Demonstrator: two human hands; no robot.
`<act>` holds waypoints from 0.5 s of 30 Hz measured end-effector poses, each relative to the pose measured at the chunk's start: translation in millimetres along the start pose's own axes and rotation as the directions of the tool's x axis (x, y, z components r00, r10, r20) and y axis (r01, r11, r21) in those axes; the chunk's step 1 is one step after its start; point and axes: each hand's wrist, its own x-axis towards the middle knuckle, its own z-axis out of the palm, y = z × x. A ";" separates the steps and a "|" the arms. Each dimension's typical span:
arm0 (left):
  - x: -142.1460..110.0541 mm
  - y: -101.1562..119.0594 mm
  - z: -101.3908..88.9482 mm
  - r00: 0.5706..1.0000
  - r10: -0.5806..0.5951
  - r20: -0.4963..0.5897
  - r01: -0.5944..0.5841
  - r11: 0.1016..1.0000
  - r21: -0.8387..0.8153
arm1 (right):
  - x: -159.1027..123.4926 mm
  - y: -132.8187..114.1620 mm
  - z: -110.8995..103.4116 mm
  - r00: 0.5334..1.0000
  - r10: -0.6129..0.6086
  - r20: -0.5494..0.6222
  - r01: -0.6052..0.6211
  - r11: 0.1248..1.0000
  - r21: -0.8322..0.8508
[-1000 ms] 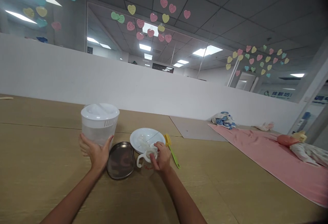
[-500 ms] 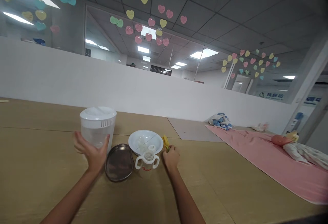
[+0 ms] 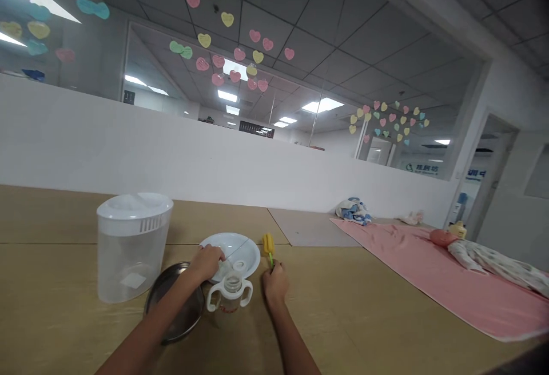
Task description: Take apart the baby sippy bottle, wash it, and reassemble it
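Observation:
My right hand [image 3: 274, 283] is closed around the green handle of a bottle brush [image 3: 268, 244], holding its yellow sponge head upright above the table. My left hand [image 3: 206, 262] reaches over the near rim of a white plate [image 3: 245, 249] with its fingers curled down onto something pale on the plate that I cannot make out. A clear baby cup with two white handles [image 3: 229, 295] stands between my hands, just in front of the plate. A round metal tray [image 3: 182, 309] lies under my left forearm.
A large clear plastic pitcher with a white lid [image 3: 128, 246] stands at the left on the wooden table [image 3: 364, 306]. A pink mat [image 3: 429, 272] with a doll [image 3: 480, 252] and bundled cloth [image 3: 352, 209] lies at the right. A white partition runs behind.
My left hand let go of the pitcher and moved right onto the plate. My right hand left the cup, took the brush and raised it upright. The view shifted right.

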 end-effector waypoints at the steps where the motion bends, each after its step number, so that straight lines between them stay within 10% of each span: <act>1: 0.5 0.5 -0.6 1.000 -0.011 0.018 0.011 1.000 0.011 | 0.1 -0.7 0.5 1.000 -0.002 -0.001 0.002 1.000 0.008; 15: -0.9 20.6 -2.3 0.969 0.096 0.228 -0.062 0.986 -0.153 | 0.4 -6.4 -5.7 0.996 0.044 0.077 -0.048 0.998 0.049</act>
